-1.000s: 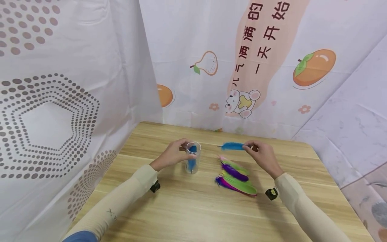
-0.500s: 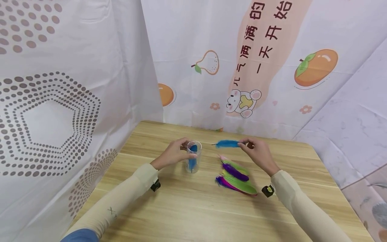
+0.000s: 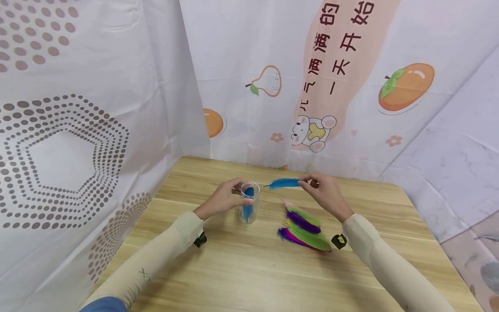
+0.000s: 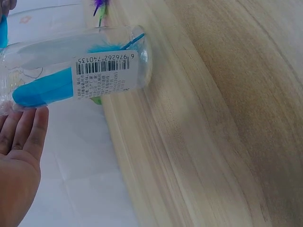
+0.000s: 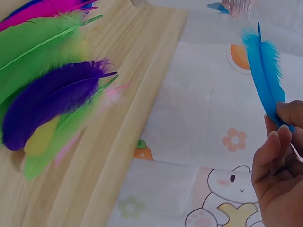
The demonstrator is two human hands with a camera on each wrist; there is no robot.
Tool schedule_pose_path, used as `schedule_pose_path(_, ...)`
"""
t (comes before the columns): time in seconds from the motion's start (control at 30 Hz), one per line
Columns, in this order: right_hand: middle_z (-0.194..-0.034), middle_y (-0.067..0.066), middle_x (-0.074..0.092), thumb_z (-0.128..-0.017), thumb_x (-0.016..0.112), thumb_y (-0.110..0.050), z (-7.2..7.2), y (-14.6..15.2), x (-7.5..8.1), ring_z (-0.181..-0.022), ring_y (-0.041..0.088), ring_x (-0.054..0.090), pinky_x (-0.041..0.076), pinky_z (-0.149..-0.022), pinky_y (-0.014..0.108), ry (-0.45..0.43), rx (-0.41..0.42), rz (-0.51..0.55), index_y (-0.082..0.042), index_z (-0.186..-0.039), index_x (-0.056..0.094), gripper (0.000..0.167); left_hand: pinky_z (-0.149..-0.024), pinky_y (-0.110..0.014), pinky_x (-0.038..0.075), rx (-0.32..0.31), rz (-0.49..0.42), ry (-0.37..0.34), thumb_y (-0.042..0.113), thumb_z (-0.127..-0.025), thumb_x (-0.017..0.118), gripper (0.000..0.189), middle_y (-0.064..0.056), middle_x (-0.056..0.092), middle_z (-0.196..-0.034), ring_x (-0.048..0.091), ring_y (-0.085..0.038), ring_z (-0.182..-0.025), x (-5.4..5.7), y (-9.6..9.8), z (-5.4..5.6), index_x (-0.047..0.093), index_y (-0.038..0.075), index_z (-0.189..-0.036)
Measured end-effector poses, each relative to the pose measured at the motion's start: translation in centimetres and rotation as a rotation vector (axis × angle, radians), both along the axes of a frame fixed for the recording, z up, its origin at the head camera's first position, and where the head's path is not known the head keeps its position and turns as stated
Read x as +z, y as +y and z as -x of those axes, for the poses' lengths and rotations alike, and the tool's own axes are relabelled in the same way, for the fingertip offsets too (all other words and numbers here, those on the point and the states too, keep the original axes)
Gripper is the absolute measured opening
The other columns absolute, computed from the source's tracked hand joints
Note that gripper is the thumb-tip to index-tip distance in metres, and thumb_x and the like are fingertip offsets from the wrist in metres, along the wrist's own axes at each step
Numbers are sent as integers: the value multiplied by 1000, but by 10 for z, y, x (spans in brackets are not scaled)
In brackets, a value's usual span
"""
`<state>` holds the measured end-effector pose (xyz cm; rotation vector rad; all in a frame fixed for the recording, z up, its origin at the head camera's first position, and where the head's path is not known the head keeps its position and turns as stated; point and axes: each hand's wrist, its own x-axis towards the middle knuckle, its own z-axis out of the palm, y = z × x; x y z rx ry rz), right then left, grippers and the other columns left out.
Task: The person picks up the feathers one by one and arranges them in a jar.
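A clear plastic jar (image 3: 254,212) stands upright on the table, and my left hand (image 3: 224,200) grips it near its rim. Inside leans a blue feather (image 4: 45,89), partly covered by a white barcode label (image 4: 105,73) in the left wrist view. Between the thumb and fingers of my right hand (image 3: 326,195) a second blue feather (image 3: 283,183) is pinched by its vane end. Its bare quill points left toward the jar's mouth, a little apart from it. Below that hand lies a pile of feathers, with a purple feather (image 5: 57,101) over green feathers (image 5: 40,45).
Magenta, pink and yellow feathers also show in the pile, such as the magenta feather (image 5: 35,19). The wooden table (image 3: 234,268) ends at a printed cloth (image 3: 249,121) behind and a dotted cloth (image 3: 78,164) on the left.
My right hand has moved left with the blue feather, bringing its quill close to the jar. My left hand and the jar have stayed in place.
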<state>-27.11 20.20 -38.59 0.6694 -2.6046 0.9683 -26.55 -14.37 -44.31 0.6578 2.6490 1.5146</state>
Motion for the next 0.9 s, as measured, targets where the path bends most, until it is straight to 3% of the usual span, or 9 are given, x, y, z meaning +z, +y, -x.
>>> schedule_pose_path(0.57,-77,-5,63,-98,74,-23,3,-26,17,-62,15,50,41,-55,30,60,89,-15,-15,-103,78,10,-97,-42,54,15,11,-15,53,-80,86,55,5,65,-113,62,-18,-109,2,-1,-1,67,26,-123)
schedule_pose_path(0.9,-78,-5,65,-97,76,-19,7,-36,15,-59,14,51,42,-53,28,72,136,-2,-14,-101,79,7,-97,-42,54,7,3,-25,51,-80,87,55,4,65,-111,63,-18,-109,2,0,-2,67,24,-124)
